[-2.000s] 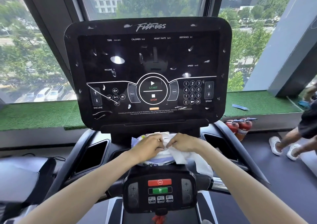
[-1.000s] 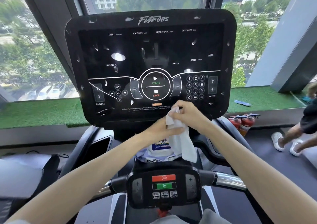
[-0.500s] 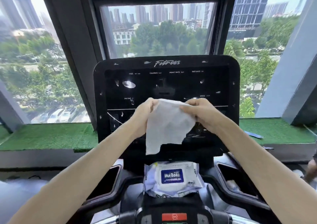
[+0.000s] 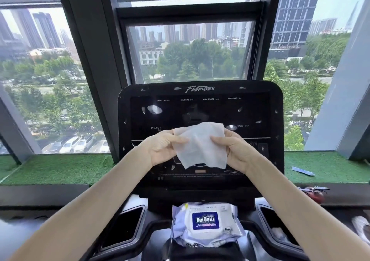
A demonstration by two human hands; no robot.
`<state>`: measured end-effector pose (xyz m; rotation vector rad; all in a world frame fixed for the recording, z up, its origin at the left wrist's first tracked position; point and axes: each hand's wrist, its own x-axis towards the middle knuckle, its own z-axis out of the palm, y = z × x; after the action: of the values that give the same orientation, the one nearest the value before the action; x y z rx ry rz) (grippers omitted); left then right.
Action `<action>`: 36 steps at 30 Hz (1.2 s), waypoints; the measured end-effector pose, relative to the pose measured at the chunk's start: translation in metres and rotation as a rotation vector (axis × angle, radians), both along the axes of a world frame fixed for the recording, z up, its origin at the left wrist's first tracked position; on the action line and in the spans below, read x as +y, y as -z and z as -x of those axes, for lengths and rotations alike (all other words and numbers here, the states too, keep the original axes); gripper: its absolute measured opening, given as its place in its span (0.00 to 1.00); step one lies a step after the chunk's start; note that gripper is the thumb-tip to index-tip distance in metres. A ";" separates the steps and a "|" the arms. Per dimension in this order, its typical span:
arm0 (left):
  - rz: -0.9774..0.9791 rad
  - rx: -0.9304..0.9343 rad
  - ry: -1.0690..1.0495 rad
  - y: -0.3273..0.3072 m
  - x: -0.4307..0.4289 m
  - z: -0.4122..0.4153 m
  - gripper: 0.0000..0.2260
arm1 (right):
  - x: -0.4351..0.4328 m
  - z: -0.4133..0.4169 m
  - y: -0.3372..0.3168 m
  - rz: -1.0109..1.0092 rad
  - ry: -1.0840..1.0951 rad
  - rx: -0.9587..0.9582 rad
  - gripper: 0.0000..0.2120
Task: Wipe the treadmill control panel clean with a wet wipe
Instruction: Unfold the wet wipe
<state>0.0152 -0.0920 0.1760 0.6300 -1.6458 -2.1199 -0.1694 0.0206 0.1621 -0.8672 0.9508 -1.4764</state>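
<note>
White, thin, limp wet wipe [image 4: 200, 144] hangs spread between my hands, in front of the glossy black rectangular treadmill control panel [image 4: 258, 108] and, I judge, not yet touching it. My left hand [image 4: 163, 148] pinches its left edge and my right hand [image 4: 235, 150] its right. Pale smears dot the smooth panel. I am opening the sheet out. Next it needs one flat palm pressing it on the panel.

Single head camera, wide-angle, on my head; faces forward, slightly down; panel [image 4: 200, 108] close, straight ahead; window [image 4: 190, 50] behind; no second view.
</note>
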 end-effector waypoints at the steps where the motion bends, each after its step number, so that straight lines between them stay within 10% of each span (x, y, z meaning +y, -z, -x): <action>1: 0.062 0.009 -0.022 0.001 0.000 0.000 0.18 | 0.001 -0.001 -0.003 0.007 0.001 0.011 0.15; 9: 0.535 0.079 -0.120 -0.014 0.003 -0.016 0.17 | 0.005 0.004 -0.019 0.085 0.013 0.235 0.13; 27: 0.323 -0.299 0.081 -0.037 -0.007 -0.009 0.15 | 0.001 0.004 -0.041 -0.003 -0.147 0.301 0.18; 33: 0.172 -0.069 -0.082 -0.029 0.004 0.012 0.07 | -0.001 0.006 -0.018 -0.013 -0.088 -0.422 0.25; 36: 0.251 -0.077 -0.254 -0.023 0.001 0.021 0.03 | -0.002 0.002 -0.002 -0.051 -0.096 -0.316 0.27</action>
<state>-0.0056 -0.0909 0.1994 0.7991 -1.7339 -1.6985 -0.1716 0.0189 0.1645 -0.6113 0.6989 -1.4478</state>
